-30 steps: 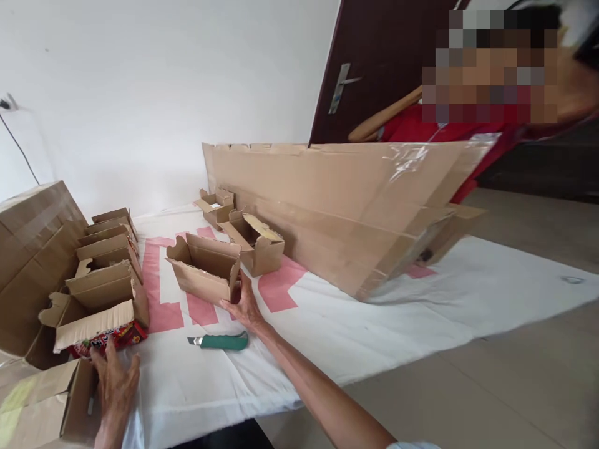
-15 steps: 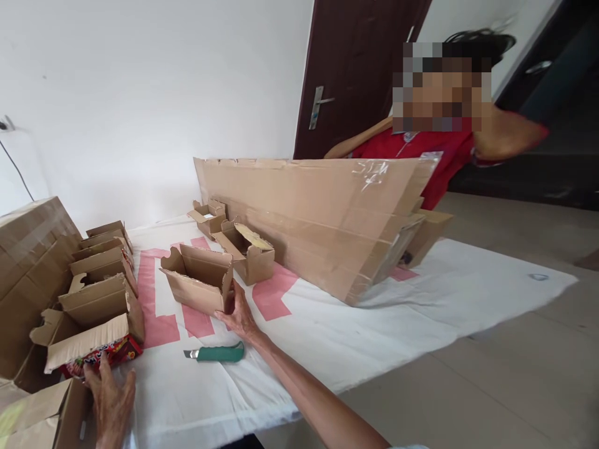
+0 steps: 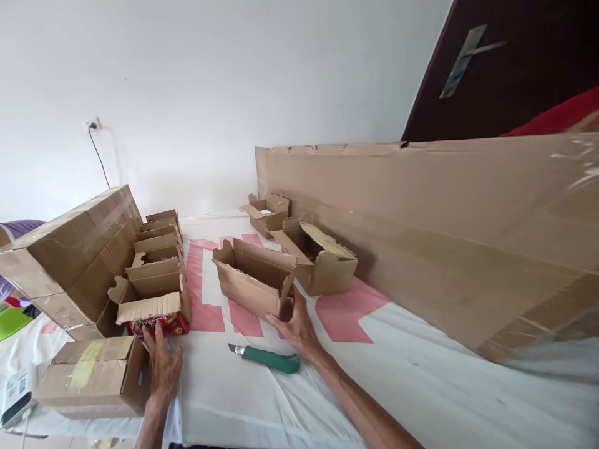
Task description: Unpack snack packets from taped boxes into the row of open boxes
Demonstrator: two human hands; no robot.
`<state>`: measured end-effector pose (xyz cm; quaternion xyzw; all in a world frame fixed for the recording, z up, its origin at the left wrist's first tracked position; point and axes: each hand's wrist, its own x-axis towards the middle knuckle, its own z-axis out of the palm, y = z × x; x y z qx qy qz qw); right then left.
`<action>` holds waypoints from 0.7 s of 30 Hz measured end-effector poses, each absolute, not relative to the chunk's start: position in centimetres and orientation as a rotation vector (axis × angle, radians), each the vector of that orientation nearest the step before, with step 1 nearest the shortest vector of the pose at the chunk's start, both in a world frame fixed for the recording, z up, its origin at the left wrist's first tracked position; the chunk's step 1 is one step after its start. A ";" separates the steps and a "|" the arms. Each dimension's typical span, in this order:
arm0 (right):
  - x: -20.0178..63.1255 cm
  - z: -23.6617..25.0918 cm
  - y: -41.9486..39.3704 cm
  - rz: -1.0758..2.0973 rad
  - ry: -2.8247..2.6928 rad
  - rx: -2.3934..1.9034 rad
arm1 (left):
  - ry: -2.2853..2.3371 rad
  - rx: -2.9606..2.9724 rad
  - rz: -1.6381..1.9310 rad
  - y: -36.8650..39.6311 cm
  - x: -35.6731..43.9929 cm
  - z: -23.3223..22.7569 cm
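Observation:
My right hand (image 3: 299, 327) grips the near right end of an open cardboard box (image 3: 248, 290), thumb under the front and fingers behind the end. Its inside looks bare where I can see it. My left hand (image 3: 163, 362) has its fingers apart, the tips against the red printed front of another open carton (image 3: 150, 310). Just left of that hand lies a closed cardboard box (image 3: 93, 377) with yellowish tape on top. A green-handled utility knife (image 3: 270, 358) rests on the cloth between my hands, blade pointing left.
A row of open cartons (image 3: 159, 243) stands beside stacked boxes (image 3: 88, 249). Two more open boxes, the nearer one (image 3: 332, 274) with a raised flap, stand by a long cardboard panel (image 3: 421, 231). A white device (image 3: 17, 393) sits far left; a person's red sleeve (image 3: 556, 112) shows at right.
The view has swung left, so things sit further right. The other person at right is now mostly out of view. Both my hands stay at the same boxes.

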<state>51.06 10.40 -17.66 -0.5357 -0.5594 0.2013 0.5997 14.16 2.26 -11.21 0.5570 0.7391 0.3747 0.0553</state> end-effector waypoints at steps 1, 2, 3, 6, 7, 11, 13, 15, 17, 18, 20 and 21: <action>51.1 -17.7 10.4 0.466 -1.298 -1.253 | 2.251 1.681 1.127 2.3 14.2 -11.2; 51.1 -17.8 10.4 0.464 -1.301 -1.257 | 2.256 1.675 1.117 2.4 14.3 -11.2; 51.2 -17.9 10.4 0.461 -1.307 -1.253 | 2.257 1.671 1.112 2.6 14.3 -11.2; 51.4 -18.3 10.5 0.452 -1.332 -1.234 | 2.253 1.678 1.121 3.4 14.3 -11.3; 51.4 -18.4 10.6 0.454 -1.336 -1.232 | 2.252 1.685 1.129 3.9 14.3 -11.3; 51.4 -18.4 10.5 0.471 -1.306 -1.256 | 2.248 1.683 1.088 6.5 14.3 -10.8; 51.3 -18.2 10.3 0.478 -1.294 -1.268 | 2.252 1.646 1.043 8.2 14.6 -10.1; 51.3 -18.0 10.2 0.489 -1.292 -1.274 | 2.282 1.597 1.001 9.9 15.0 -9.2; 51.3 -17.9 10.1 0.501 -1.286 -1.281 | 2.320 1.555 0.943 11.6 15.4 -8.3; 51.3 -17.9 10.1 0.506 -1.283 -1.284 | 2.330 1.541 0.910 12.5 15.6 -7.8; 51.4 -18.0 10.2 0.513 -1.278 -1.281 | 2.345 1.522 0.873 14.1 15.7 -7.1; 51.4 -18.1 10.2 0.516 -1.276 -1.278 | 2.352 1.513 0.868 14.9 15.7 -6.8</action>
